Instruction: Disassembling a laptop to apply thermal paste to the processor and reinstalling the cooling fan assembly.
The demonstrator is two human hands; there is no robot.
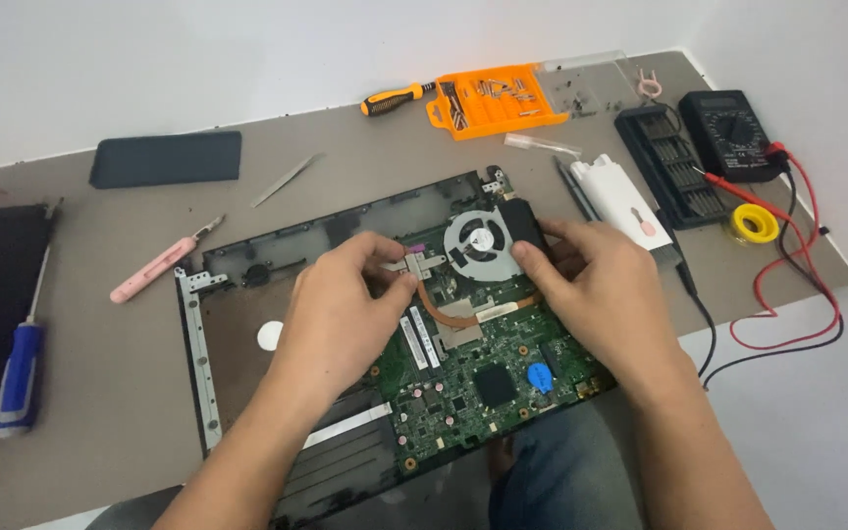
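An opened laptop base (210,324) lies on the table with its green motherboard (488,378) exposed. A round grey cooling fan (481,243) with a copper heat pipe (449,314) sits at the board's far end. My left hand (341,304) pinches the metal heatsink plate (422,263) at the fan's left. My right hand (596,285) grips the black fin block (522,221) at the fan's right side. Both hands hold the cooling assembly.
An orange bit case (493,98) and an orange-handled screwdriver (395,98) lie at the back. A multimeter (733,132) with red and black leads, a yellow tape roll (755,224), a black bit tray (664,162), tweezers (287,180), a pink tool (159,263) and a blue screwdriver (20,378) surround the laptop.
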